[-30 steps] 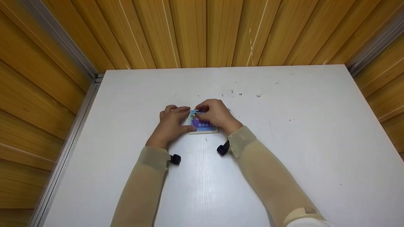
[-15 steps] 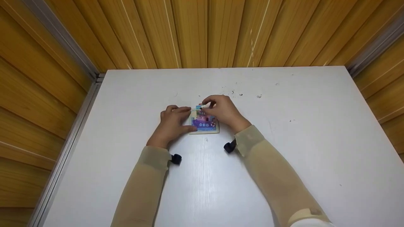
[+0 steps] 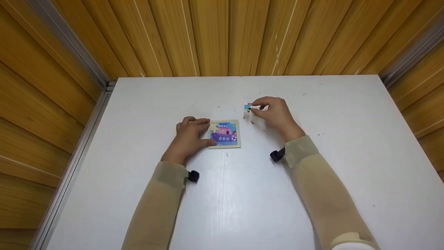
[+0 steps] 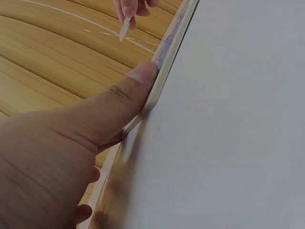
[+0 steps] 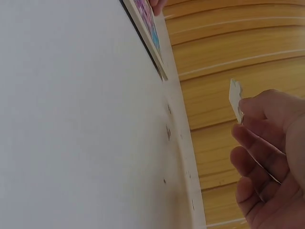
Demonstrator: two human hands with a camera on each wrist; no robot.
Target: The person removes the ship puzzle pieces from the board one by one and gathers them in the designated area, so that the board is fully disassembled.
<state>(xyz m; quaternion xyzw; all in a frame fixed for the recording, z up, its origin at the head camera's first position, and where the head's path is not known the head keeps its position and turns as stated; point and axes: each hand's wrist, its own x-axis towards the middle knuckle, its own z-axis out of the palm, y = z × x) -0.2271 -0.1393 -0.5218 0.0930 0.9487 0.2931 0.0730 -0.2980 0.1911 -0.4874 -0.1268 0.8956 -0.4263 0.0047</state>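
A small square jigsaw puzzle (image 3: 224, 134) in a pale frame lies mid-table, showing a purple and pink boat on blue. A pale, bare strip shows at its upper left. My left hand (image 3: 189, 137) holds its left side, thumb over the lower left edge and index finger at the upper left corner. Up and to the right, my right hand (image 3: 275, 114) pinches a blue and white puzzle piece (image 3: 247, 107) between thumb and index finger, apart from the frame. In the right wrist view the piece (image 5: 235, 100) appears thin and edge-on, with the other fingers (image 5: 252, 188) loosely curled.
The white table (image 3: 156, 97) has dark scuff marks near the right hand. Yellow wood-look panels (image 3: 208, 38) stand behind it and at both sides. Small black wrist devices (image 3: 193, 176) sit at both cuffs.
The right hand has lifted a piece from the puzzle's upper area and carried it up and to the right. The left hand has stayed at the frame.
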